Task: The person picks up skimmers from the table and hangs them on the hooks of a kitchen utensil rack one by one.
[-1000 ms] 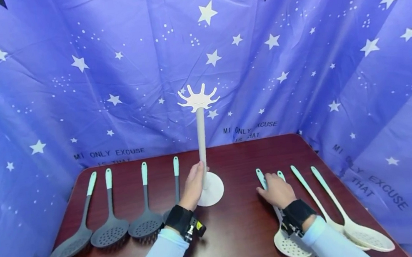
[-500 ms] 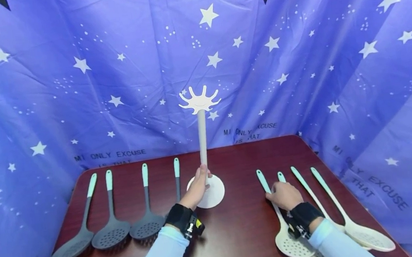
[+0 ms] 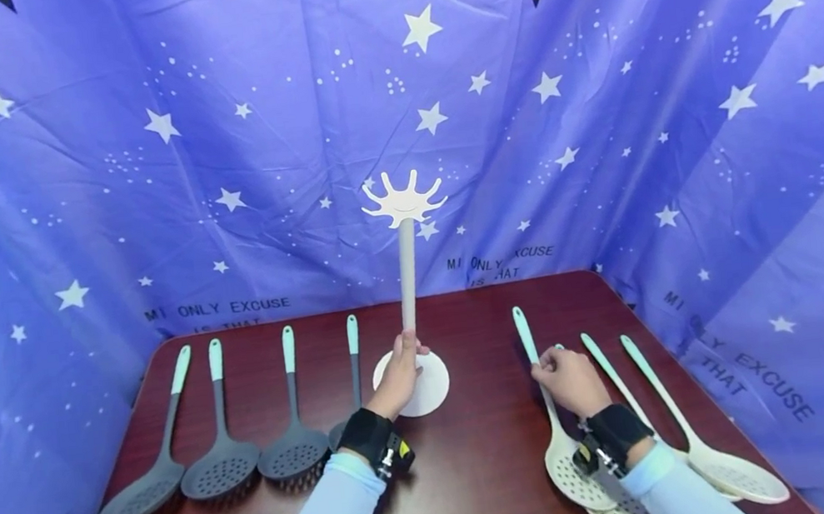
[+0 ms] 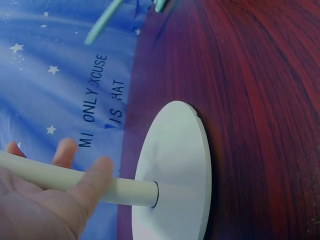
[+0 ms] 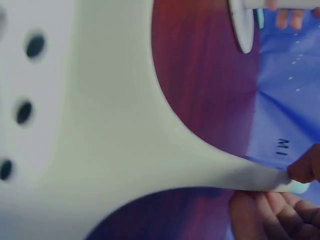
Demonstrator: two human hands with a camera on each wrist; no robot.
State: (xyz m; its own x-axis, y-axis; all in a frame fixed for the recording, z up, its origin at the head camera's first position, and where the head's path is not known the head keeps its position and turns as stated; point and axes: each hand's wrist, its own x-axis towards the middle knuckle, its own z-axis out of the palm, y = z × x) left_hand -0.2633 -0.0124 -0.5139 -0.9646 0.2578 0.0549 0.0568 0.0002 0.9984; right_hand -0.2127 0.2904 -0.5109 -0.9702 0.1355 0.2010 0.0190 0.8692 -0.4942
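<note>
My left hand grips the lower post of a white utensil stand, which has a round base and a crown of curved hooks. In the left wrist view, the thumb and fingers lie around the post just above the base. To the right, my right hand pinches a cream skimmer with a mint handle, just below the mint part. The skimmer's holed head fills much of the right wrist view, close to the camera. Beneath it lies another cream skimmer, partly covered by hand and wrist.
Two more cream utensils with mint handles lie at the right, their heads overlapping. Left of the stand, grey skimmers with mint handles lie in a row; one head is mostly behind my left wrist. A star-patterned blue curtain surrounds the dark red table.
My right hand has slid down the skimmer's handle and pinches it; the handle end has shifted away from me and up, over the skimmer below. The left hand still holds the stand.
</note>
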